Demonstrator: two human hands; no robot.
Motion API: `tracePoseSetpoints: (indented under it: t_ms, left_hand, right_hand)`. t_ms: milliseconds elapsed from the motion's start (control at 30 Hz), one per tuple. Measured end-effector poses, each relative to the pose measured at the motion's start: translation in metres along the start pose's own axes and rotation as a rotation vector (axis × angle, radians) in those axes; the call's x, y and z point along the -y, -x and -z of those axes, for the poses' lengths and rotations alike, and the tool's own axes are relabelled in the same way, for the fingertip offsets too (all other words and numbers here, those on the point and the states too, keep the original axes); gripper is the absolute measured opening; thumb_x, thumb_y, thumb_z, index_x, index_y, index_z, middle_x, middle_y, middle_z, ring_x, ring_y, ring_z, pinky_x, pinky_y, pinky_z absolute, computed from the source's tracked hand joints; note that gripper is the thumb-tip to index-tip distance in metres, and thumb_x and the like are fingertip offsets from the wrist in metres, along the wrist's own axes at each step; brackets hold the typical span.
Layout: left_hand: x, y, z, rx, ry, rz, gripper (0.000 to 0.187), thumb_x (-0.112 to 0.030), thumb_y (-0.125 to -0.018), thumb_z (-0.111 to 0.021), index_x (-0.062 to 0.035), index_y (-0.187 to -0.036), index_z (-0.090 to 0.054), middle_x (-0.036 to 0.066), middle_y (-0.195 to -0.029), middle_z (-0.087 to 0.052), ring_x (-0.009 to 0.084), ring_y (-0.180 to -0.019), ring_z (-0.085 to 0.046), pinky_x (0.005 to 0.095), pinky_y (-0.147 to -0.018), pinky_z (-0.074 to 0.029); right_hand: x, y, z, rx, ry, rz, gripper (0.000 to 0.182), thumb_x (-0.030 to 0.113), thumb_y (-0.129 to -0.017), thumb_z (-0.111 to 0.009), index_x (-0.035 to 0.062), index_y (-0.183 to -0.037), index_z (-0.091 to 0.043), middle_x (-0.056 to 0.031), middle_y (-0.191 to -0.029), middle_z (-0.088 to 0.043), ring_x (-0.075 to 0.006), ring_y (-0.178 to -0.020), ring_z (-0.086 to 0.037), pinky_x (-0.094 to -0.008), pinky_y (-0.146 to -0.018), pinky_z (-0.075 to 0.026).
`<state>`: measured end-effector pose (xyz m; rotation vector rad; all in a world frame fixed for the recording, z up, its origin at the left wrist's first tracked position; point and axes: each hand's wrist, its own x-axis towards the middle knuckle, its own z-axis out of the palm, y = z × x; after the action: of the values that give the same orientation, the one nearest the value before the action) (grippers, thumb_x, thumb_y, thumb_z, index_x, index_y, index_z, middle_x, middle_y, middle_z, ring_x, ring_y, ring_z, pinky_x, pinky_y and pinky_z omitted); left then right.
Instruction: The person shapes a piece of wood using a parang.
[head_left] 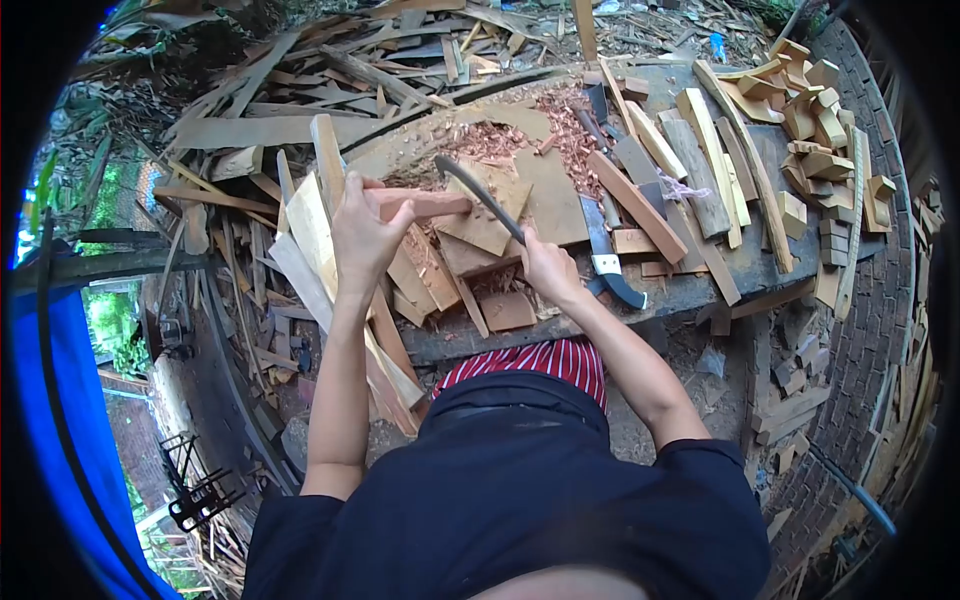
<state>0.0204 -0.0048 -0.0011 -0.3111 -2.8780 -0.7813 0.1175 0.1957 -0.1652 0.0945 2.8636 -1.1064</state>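
My left hand [365,235] grips a reddish block of wood [425,204], its fingers behind and thumb in front, with the free end pointing right. In my right hand [550,268] is the handle of a machete [482,195], whose dark, curved blade slants up and left just past the end of the block. Below the blade lies a flat, pale board [490,222] on top of a larger chopping block [555,195]. Red wood shavings [570,130] are heaped behind it.
A tool with a black-and-white handle [608,265] lies right of the chopping block. Long wooden sticks [640,205] and stacked cut pieces [815,120] cover the bench's right side. Scrap planks [270,130] pile up beyond it; more boards [310,235] lean at its left.
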Motion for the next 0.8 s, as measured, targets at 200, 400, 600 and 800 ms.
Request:
tracePoseSetpoints:
  t_ms: [200, 400, 600, 800]
  left_hand:
    - [-0.002, 0.006, -0.002, -0.003, 0.015, -0.037, 0.038, -0.02, -0.07, -0.073, -0.0034, -0.095, -0.051, 0.016, -0.085, -0.061, 0.0339, -0.083, -0.063, 0.0416, -0.073, -0.049]
    - [0.004, 0.011, 0.002, -0.015, 0.028, -0.058, 0.039, -0.02, -0.07, -0.073, -0.0036, -0.097, -0.05, 0.015, -0.087, -0.061, 0.0335, -0.084, -0.062, 0.0408, -0.075, -0.048]
    - [0.026, 0.031, 0.018, 0.084, 0.159, -0.169, 0.041, -0.018, -0.072, -0.077, -0.0036, -0.1, -0.051, 0.016, -0.092, -0.06, 0.0318, -0.088, -0.063, 0.0364, -0.077, -0.049]
    - [0.044, 0.089, 0.012, -0.002, 0.113, -0.485, 0.042, -0.004, -0.07, -0.078, -0.0082, -0.103, -0.053, 0.013, -0.102, -0.06, 0.0318, -0.094, -0.062, 0.0415, -0.087, -0.051]
  right_hand:
    - [0.045, 0.007, 0.044, -0.115, -0.142, 0.128, 0.032, 0.018, -0.094, -0.045, 0.0005, -0.121, -0.045, -0.0255, -0.063, -0.06, -0.0453, -0.062, -0.06, -0.0529, -0.054, -0.048]
    - [-0.005, -0.005, -0.005, 0.07, -0.016, -0.056, 0.022, 0.019, -0.091, -0.047, 0.0045, -0.107, -0.047, -0.0222, -0.067, -0.063, -0.0433, -0.063, -0.063, -0.053, -0.057, -0.051]
    - [-0.021, -0.004, 0.002, 0.083, 0.034, 0.078, 0.028, 0.024, -0.094, -0.046, 0.0044, -0.113, -0.046, -0.0244, -0.072, -0.063, -0.0434, -0.068, -0.063, -0.0545, -0.058, -0.049]
    - [-0.071, 0.013, 0.016, -0.151, 0.092, -0.097, 0.03, 0.021, -0.092, -0.05, 0.0009, -0.115, -0.047, -0.0267, -0.088, -0.062, -0.0429, -0.078, -0.063, -0.0516, -0.064, -0.05]
